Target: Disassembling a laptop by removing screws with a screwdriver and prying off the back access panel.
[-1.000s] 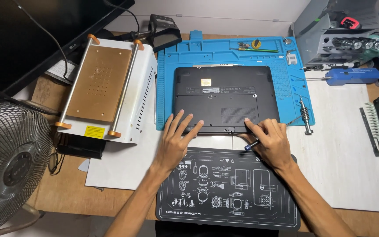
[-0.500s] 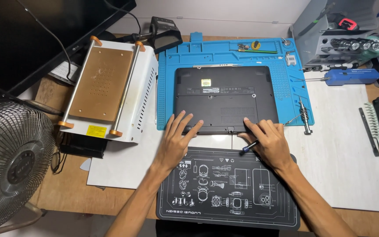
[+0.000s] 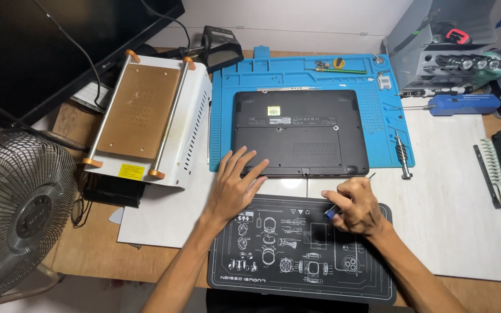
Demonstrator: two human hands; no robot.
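Note:
A black laptop (image 3: pixel 300 130) lies upside down on a blue work mat (image 3: pixel 297 72). My left hand (image 3: pixel 236 188) rests flat with fingers spread on the laptop's near left corner. My right hand (image 3: pixel 355 204) is closed around a small blue-handled screwdriver (image 3: pixel 330 213); it sits over the black printed mat (image 3: pixel 297 255), just in front of the laptop's near edge and not touching the laptop.
A white heating machine with a brown plate (image 3: pixel 146 116) stands left of the blue mat. A metal fan (image 3: pixel 18 203) is at far left. A loose screwdriver (image 3: pixel 401 153), a blue tool (image 3: pixel 462 104), a tool rack (image 3: pixel 453 52) and a brush (image 3: pixel 497 174) lie to the right.
My right hand has pulled back from the laptop's near edge onto the black mat, still holding the small screwdriver. The left hand has stayed on the laptop.

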